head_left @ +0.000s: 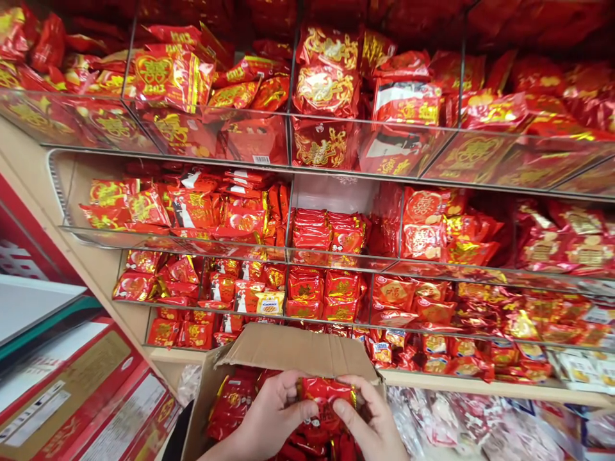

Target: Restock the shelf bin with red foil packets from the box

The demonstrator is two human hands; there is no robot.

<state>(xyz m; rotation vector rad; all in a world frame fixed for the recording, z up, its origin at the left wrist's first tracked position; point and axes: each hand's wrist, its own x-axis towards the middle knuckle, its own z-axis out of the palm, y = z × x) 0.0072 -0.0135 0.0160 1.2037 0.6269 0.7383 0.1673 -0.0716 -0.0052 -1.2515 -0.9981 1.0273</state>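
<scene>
Head view | we see our left hand (273,416) and right hand (369,416) curled nearly closed, both pinching one crinkled red foil packet (325,400) with gold print at lower centre | it sits just above loose red packets (230,403) inside an open cardboard carton (293,349) | clear shelf bins (331,195) of similar packets fill the upper frame

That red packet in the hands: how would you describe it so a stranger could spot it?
Below the clear shelves, find the open cardboard box. Over it, a gold-trimmed red packet sits between the left hand and right hand, the only one held.
</scene>
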